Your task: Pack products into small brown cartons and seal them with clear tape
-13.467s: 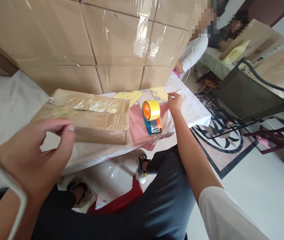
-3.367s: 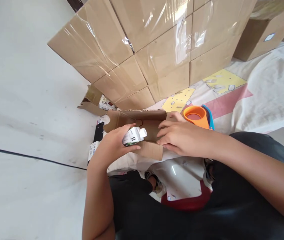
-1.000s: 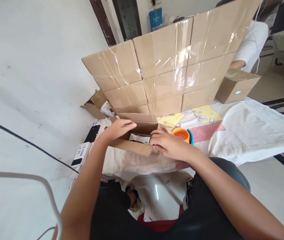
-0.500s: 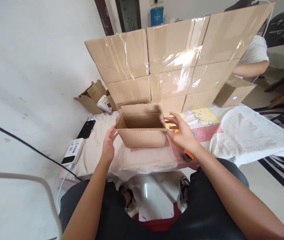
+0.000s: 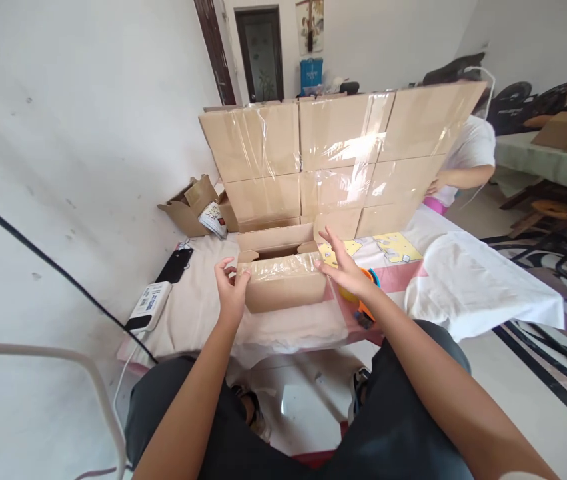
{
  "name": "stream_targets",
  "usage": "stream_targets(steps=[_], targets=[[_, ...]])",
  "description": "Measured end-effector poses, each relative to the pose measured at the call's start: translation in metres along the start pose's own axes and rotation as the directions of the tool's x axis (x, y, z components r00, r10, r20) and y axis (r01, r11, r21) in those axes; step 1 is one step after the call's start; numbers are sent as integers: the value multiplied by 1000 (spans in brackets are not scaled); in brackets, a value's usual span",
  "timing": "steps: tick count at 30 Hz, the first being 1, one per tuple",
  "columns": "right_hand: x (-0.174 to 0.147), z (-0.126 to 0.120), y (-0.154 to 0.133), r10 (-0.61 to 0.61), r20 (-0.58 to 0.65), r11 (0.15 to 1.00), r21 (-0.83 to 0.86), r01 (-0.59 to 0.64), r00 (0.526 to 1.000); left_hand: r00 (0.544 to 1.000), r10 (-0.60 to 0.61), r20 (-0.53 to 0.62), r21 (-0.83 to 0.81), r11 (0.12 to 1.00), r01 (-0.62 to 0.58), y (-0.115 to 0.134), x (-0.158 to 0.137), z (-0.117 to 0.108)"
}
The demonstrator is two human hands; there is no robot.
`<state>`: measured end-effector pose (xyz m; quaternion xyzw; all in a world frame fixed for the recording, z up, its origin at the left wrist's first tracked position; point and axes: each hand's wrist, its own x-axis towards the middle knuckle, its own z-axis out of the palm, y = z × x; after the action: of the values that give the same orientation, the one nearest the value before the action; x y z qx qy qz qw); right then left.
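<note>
Flap (image 5: 283, 267) could, I'd guess, spring up if the right hand (image 5: 344, 270), fingers spread, slips; the left hand (image 5: 232, 287) has fingers curled at its corner, grip unclear. The box (image 5: 286, 295), at twelve o'clock on the table (image 5: 203, 280), looks plain brown, glossily taped, gaping behind.

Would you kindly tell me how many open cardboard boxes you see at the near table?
2: the small box between the left hand and right hand, and the flapped box by the wall, near a printed packet. Others may be hidden behind the stack.
</note>
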<state>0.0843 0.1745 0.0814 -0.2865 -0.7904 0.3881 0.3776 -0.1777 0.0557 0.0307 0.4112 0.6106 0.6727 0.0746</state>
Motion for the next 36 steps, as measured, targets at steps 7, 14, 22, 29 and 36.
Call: stream_targets(steps=[7, 14, 22, 29, 36], targets=[[23, 11, 19, -64, -43, 994, 87, 68, 997, 989, -34, 141, -23, 999, 38, 11, 15, 5], [19, -2, 7, -151, 57, 943, -290, 161, 987, 804, 231, 548, 594, 569, -569, 55, 2, -8], [-5, -18, 6, 139, -299, 937, -267, -223, 944, 798, 227, 558, 638, 497, -588, 55, -2, 12], [-36, -24, 17, 415, -82, 674, -641, -366, 906, 819, 324, 474, 541, 626, -561, 50, -15, 10], [-56, -27, 27, 399, -39, 606, -738, -295, 916, 823, 271, 500, 518, 668, -535, 56, -17, 14]])
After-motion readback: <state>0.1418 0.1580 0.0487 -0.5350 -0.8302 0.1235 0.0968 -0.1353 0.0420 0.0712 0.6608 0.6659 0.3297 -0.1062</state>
